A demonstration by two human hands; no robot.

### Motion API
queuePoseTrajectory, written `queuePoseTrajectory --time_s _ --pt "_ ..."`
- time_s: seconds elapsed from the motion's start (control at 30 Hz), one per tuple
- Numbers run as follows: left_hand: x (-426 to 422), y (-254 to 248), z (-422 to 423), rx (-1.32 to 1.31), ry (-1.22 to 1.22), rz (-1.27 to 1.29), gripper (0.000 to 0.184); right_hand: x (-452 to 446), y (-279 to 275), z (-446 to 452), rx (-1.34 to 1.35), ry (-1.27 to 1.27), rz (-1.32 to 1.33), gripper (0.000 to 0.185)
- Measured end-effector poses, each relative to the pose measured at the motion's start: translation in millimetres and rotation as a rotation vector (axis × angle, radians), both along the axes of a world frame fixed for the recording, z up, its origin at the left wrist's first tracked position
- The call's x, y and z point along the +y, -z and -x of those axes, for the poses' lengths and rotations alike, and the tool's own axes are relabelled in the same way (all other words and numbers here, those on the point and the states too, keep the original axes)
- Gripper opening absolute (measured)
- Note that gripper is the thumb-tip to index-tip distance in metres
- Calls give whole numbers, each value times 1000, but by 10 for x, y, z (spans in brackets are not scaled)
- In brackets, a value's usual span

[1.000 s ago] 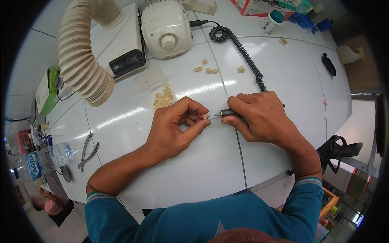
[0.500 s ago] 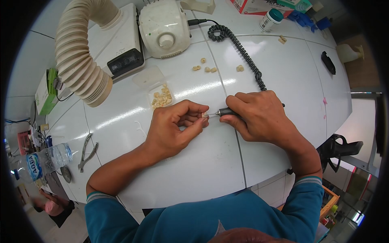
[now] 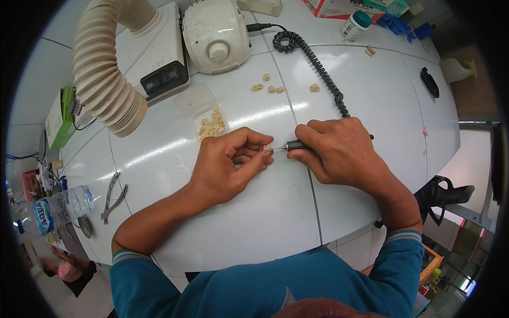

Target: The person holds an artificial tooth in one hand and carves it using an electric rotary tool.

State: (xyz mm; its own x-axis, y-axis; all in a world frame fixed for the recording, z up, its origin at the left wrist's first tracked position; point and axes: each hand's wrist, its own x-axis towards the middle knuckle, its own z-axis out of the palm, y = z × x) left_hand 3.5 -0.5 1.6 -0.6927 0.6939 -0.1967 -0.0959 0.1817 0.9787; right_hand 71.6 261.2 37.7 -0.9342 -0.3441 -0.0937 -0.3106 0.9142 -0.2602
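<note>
Between the thumb and fingers of my left hand (image 3: 225, 167) is a small cream dental crown (image 3: 268, 148). My right hand (image 3: 339, 153) grips a dark rotary handpiece (image 3: 298, 144), its thin metal bur pointing left at the crown. Whether the bur tip touches the crown I cannot tell. A coiled black cord (image 3: 323, 71) leads from behind my right hand up to the white control unit (image 3: 216, 37). Beyond my left hand, an open clear plastic box (image 3: 199, 117) holds several more crowns (image 3: 213, 126).
Several loose crowns (image 3: 272, 89) lie on the white table (image 3: 254, 222). A ribbed hose (image 3: 98, 69) arches at upper left. Pliers (image 3: 113, 199) and a water bottle (image 3: 55, 212) lie at left. A green-capped jar (image 3: 355, 26) stands at the back. Another person (image 3: 69, 270) shows at lower left.
My left hand and the crown have shifted very slightly upward. The right hand keeps its hold on the handpiece, almost in the same spot.
</note>
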Motion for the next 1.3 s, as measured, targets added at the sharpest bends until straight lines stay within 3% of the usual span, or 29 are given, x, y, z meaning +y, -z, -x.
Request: queuePoseTrajectory --time_s 1.3 --pt "-11 3 10 17 31 5 23 5 4 0 11 -12 4 43"
